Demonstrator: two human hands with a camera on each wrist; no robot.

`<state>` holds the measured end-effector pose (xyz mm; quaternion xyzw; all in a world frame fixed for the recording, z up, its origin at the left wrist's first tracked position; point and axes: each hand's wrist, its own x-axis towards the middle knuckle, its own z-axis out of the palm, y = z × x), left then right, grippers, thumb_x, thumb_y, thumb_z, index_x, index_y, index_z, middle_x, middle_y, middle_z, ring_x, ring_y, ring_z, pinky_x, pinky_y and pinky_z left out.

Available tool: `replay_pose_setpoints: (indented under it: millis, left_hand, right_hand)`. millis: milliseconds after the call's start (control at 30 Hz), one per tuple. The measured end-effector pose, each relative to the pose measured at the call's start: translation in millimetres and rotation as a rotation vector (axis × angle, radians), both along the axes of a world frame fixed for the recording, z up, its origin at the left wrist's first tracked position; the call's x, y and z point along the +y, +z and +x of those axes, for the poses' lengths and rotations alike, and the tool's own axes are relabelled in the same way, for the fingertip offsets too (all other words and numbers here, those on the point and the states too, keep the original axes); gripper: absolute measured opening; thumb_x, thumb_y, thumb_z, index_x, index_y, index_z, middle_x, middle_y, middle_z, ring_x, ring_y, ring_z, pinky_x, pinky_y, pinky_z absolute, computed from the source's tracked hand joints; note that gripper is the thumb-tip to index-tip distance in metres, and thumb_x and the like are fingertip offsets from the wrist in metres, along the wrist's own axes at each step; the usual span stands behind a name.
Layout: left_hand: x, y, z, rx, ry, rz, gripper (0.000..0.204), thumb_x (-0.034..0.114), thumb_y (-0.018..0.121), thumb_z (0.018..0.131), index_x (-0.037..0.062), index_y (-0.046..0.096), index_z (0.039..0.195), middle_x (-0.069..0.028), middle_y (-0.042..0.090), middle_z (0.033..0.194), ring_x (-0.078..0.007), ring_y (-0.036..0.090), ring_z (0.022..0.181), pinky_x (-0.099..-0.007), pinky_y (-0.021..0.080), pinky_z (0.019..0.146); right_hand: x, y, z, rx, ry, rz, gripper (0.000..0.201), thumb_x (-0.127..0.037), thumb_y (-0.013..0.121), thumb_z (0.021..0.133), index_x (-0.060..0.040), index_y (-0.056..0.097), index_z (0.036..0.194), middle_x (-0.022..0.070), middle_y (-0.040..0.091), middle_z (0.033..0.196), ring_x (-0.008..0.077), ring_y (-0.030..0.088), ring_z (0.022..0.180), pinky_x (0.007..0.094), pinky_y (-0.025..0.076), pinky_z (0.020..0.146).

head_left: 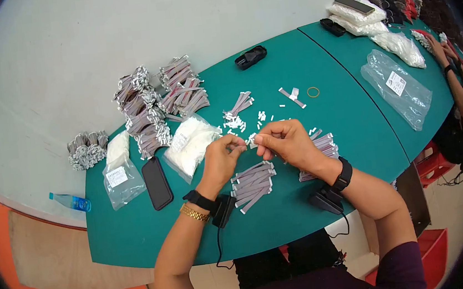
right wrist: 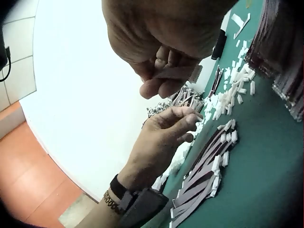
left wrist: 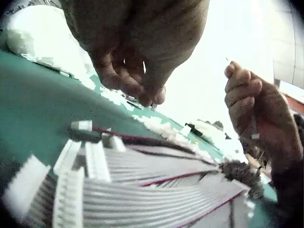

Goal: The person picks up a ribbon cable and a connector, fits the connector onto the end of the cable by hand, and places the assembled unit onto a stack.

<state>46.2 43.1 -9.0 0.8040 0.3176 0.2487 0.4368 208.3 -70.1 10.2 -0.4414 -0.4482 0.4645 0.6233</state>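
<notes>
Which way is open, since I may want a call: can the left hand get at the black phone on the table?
Probably yes. The black phone lies flat, uncovered, just outside the left hand, with bare green table between. But that hand pinches a small piece, so it would need freeing first.

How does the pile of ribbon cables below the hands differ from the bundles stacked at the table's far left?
The pile of ribbon cables lies loose and flat, fanned on the green table, each cable showing white end connectors. The bundles are tied or wrapped and heaped on each other, more numerous, farther from the hands. The pile sits just under the left hand and right hand. Both are grey flat cables with reddish edge stripes.
</notes>
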Motion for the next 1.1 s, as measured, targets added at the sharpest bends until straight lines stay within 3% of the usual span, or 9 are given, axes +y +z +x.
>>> replay_pose_setpoints:
  millis: [67,133,300,600,1100]
  left_hand:
    - [2,-2,-9,-0.176,-0.035,-0.215,0.01,0.005,0.064,0.081,-0.0004,0.061,0.089,-0.0083,0.065,0.081,-0.0129,0.061,0.072,-0.0229,0.048,0.065]
    - [-8,19,-22,-0.268,-0.034,-0.458,0.014,0.007,0.063,0.083,-0.0008,0.059,0.095,-0.0087,0.066,0.085,-0.0129,0.062,0.075,-0.0223,0.048,0.069]
    - [-26,21,-45,-0.436,-0.019,-0.711,0.019,0.008,0.063,0.085,-0.0011,0.059,0.101,-0.009,0.065,0.09,-0.0141,0.062,0.078,-0.0254,0.05,0.073]
    - [-35,7,-52,-0.471,-0.026,-0.675,0.019,0.005,0.062,0.085,-0.0008,0.061,0.103,-0.0068,0.064,0.09,-0.012,0.061,0.081,-0.0244,0.049,0.074]
    - [-40,-1,-56,-0.524,-0.131,-0.921,0.02,0.007,0.059,0.088,-0.0029,0.06,0.105,-0.005,0.062,0.089,-0.0102,0.057,0.078,-0.0222,0.046,0.071]
  right_hand:
    - [-2,3,-1,-0.013,0.003,-0.025,0.016,-0.016,0.06,0.088,-0.0014,0.066,0.083,0.003,0.065,0.068,0.0054,0.059,0.057,0.0167,0.04,0.044]
    - [-6,8,-5,-0.027,0.024,-0.083,0.016,-0.013,0.06,0.088,0.001,0.065,0.083,0.0046,0.064,0.069,0.0072,0.059,0.058,0.0193,0.046,0.05]
    - [-12,12,-23,-0.039,0.126,-0.184,0.015,-0.012,0.06,0.088,0.0014,0.065,0.084,0.0048,0.064,0.069,0.0074,0.058,0.058,0.02,0.048,0.053]
    - [-10,0,-30,-0.117,0.217,-0.21,0.014,-0.009,0.057,0.09,0.0007,0.065,0.085,0.0037,0.064,0.072,0.006,0.057,0.06,0.0199,0.047,0.055]
    - [-12,-2,-34,-0.092,0.277,-0.219,0.014,-0.011,0.057,0.09,-0.0006,0.065,0.087,0.0022,0.062,0.072,0.0056,0.056,0.062,0.0191,0.045,0.056]
